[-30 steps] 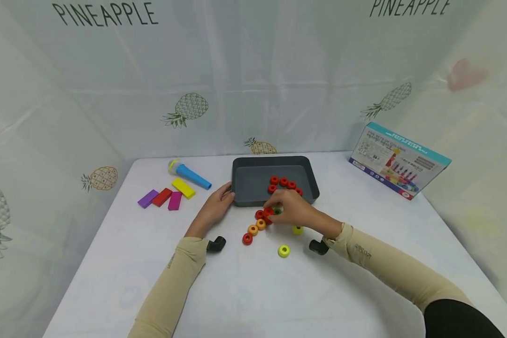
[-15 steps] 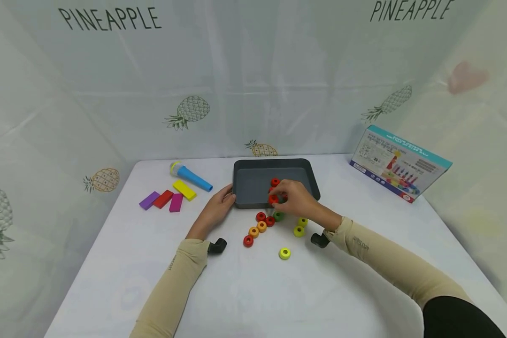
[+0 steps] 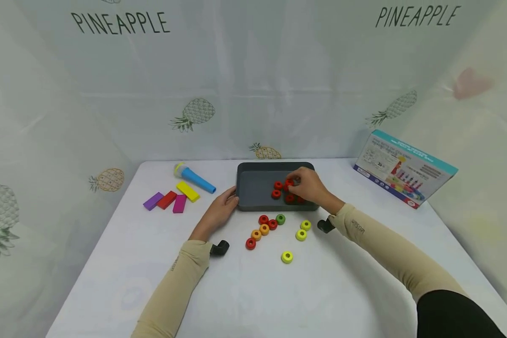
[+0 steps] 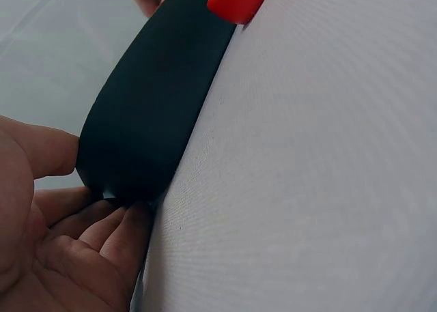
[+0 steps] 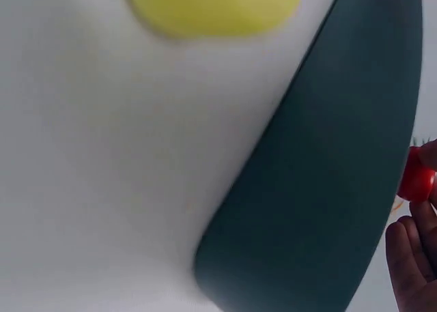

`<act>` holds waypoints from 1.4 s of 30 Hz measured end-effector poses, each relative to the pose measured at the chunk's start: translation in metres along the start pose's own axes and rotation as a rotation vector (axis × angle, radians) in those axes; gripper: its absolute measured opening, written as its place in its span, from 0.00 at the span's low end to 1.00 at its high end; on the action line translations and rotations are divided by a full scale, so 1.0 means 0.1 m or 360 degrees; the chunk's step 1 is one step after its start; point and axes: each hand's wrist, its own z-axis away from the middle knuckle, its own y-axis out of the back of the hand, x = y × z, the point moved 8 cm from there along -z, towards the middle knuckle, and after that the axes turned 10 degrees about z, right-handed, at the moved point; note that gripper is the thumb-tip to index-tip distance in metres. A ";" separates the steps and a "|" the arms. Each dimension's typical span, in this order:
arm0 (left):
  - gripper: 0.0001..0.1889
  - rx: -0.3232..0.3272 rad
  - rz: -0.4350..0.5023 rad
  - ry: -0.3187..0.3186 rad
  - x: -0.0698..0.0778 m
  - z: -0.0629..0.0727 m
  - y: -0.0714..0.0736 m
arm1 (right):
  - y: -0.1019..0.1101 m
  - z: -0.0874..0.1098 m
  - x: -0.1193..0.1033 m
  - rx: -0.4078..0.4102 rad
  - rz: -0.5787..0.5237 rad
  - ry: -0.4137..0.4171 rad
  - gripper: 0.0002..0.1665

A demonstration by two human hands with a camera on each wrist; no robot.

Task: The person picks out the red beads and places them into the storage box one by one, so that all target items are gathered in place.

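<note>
My left hand [image 3: 219,210] grips the left end of a dark grey rectangular tray [image 3: 252,184]; in the left wrist view its thumb meets the tray wall [image 4: 147,107] while the other fingers sit at the base. Over the tray's right part, my right hand [image 3: 311,186] pinches a red ring [image 3: 289,183] between thumb and fingers. That red ring [image 5: 415,179] peeks past the tray wall in the right wrist view. More red rings lie on the tray floor, such as a red ring [image 3: 276,194] left of the hand; the hand partly covers some of them.
Before the tray lie red rings [image 3: 250,243], orange rings [image 3: 256,235], a green ring [image 3: 280,219] and yellow rings [image 3: 287,257]. At left are a toy microphone [image 3: 197,179] and coloured blocks, including a yellow block [image 3: 188,191]. A printed box [image 3: 405,169] stands at back right.
My right hand lifted a red ring from the group before the tray and carried it over the tray, then farther back and right. My left hand kept its grip on the tray.
</note>
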 end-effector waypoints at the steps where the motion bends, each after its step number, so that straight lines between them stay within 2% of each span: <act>1: 0.30 -0.0006 0.0003 0.0005 -0.01 0.00 -0.01 | 0.00 -0.01 0.03 0.0000 0.0007 -0.0015 0.20; 9: 0.29 -0.0006 0.0014 0.0007 -0.01 0.00 -0.02 | 0.00 -0.15 0.23 0.0021 0.0030 -0.0046 0.19; 18: 0.30 -0.0015 0.0025 0.0009 0.00 -0.02 -0.05 | -0.10 -0.24 0.41 -0.0102 0.0068 -0.0181 0.20; 25: 0.30 -0.0017 0.0031 -0.0004 0.00 -0.02 -0.05 | -0.15 -0.24 0.50 -0.0133 0.0122 -0.0227 0.20; 42: 0.30 -0.0001 0.0007 -0.0004 -0.02 -0.05 0.00 | -0.21 -0.29 0.51 -0.0109 0.0143 -0.0208 0.21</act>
